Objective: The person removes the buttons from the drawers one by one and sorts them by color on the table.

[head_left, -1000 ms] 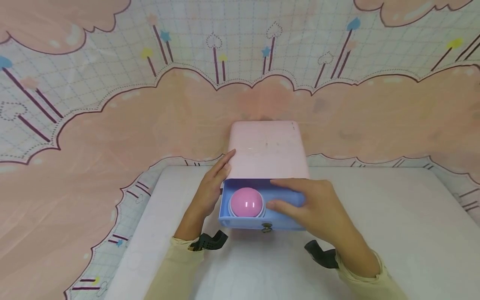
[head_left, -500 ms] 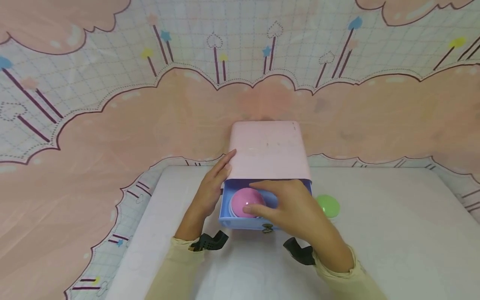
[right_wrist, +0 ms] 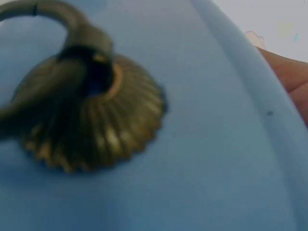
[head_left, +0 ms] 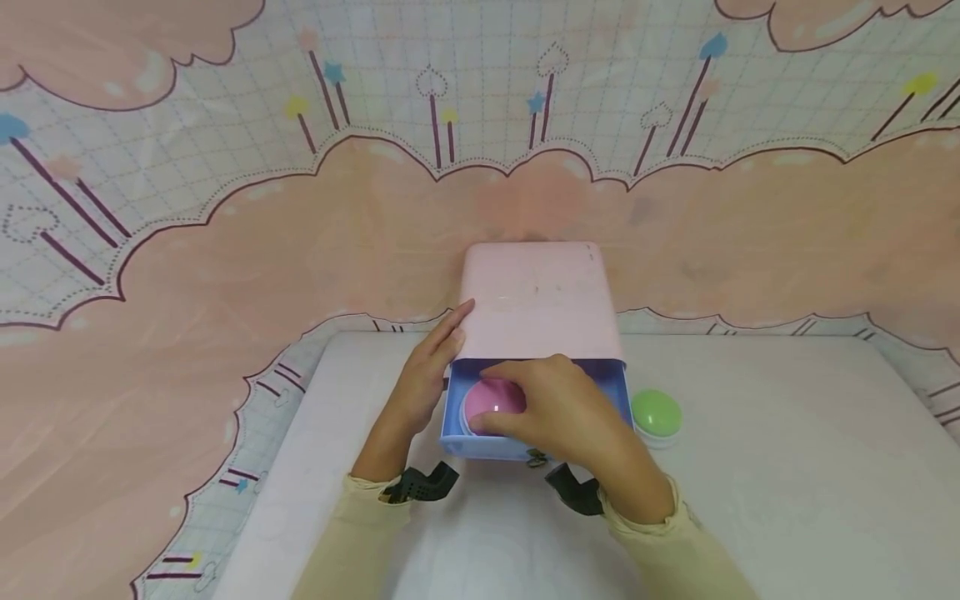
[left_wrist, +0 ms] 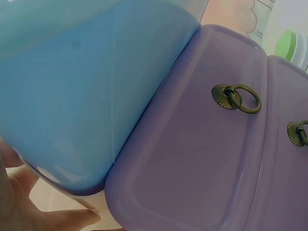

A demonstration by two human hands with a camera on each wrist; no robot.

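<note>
The right hand (head_left: 566,417) reaches into the blue drawer (head_left: 480,447), its thumb and forefinger curved around the pink jar (head_left: 493,404) and pinching it. The jar sits inside the drawer, toward the left hand. The left hand (head_left: 418,377) lies with fingers extended against the near side of the pink box (head_left: 536,300), holding nothing. Below the right hand, a brass ring handle (head_left: 537,458) hangs on the drawer's front. The left wrist view shows two purple drawers (left_wrist: 192,144) under the blue one, each with its own ring. Just outside the right hand, beside the drawer, stands a green-lidded jar (head_left: 657,414). Pale sleeves (head_left: 356,537) cover both forearms above the white table (head_left: 795,467). Beyond both hands is a patterned cloth (head_left: 375,217).
</note>
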